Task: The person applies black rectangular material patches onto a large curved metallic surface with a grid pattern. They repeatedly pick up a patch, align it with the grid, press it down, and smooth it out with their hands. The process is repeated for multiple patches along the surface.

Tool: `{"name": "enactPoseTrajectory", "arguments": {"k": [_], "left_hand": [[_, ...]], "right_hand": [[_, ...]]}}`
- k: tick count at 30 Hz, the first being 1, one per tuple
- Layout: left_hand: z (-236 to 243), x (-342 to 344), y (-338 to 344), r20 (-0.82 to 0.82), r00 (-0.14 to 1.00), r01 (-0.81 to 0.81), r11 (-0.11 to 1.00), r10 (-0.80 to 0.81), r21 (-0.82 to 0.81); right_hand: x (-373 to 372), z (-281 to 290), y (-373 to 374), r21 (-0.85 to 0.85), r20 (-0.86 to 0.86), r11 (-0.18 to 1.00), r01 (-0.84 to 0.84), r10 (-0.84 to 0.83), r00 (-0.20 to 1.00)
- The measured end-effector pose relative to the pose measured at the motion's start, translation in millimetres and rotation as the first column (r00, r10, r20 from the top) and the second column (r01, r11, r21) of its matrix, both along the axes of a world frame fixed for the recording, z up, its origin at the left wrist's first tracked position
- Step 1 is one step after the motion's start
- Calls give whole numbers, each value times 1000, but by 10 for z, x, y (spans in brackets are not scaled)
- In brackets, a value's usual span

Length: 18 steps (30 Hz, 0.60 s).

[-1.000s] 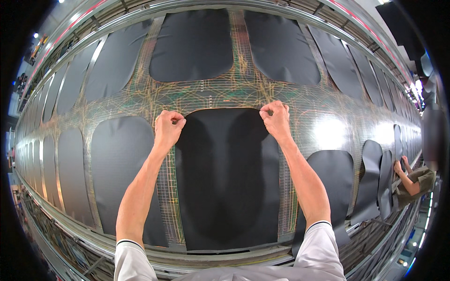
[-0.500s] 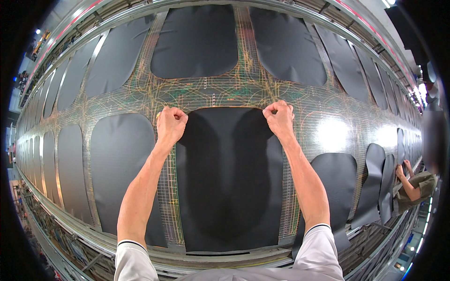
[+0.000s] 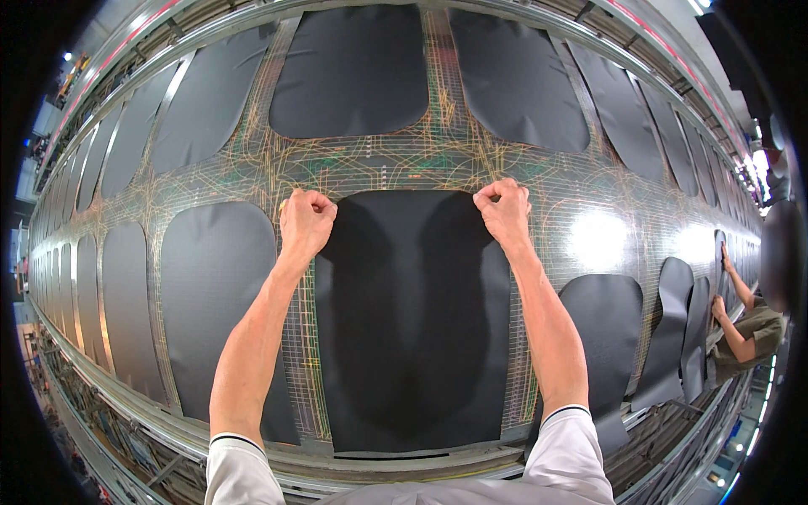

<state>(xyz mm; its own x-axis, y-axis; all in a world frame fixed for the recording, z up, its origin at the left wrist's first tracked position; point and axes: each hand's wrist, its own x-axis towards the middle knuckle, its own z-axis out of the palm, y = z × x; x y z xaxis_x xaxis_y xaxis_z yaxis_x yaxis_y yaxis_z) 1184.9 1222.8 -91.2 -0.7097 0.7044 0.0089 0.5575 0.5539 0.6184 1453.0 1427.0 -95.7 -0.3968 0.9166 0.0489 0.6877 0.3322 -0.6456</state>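
Left hand and right hand, both fisted on the top corners of the black fabric panel at frame centre, now sit slightly lower and wider on the patterned cutting table than a second ago, so you have drawn its top edge taut.

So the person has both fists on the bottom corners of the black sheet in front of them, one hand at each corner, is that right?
Not quite. Both hands are at the top corners of the black sheet, not the bottom ones: the left hand grips the upper left corner and the right hand the upper right. The sheet's bottom edge lies near the person's sleeves. The head view shows this.
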Motion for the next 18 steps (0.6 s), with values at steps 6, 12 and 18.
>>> {"name": "enactPoseTrajectory", "arguments": {"k": [6, 12, 18], "left_hand": [[-8, -9, 1, -35, 999, -1, 999, 2, 37], [70, 20, 44, 125, 991, -47, 998, 51, -33], [52, 15, 28, 37, 998, -53, 998, 55, -32]], "right_hand": [[-20, -13, 13, -42, -13, 999, 5, -6, 1000], [49, 24, -3, -103, -48, 995, 10, -15, 999], [6, 63, -21, -139, -52, 990, 18, -25, 998]]}}
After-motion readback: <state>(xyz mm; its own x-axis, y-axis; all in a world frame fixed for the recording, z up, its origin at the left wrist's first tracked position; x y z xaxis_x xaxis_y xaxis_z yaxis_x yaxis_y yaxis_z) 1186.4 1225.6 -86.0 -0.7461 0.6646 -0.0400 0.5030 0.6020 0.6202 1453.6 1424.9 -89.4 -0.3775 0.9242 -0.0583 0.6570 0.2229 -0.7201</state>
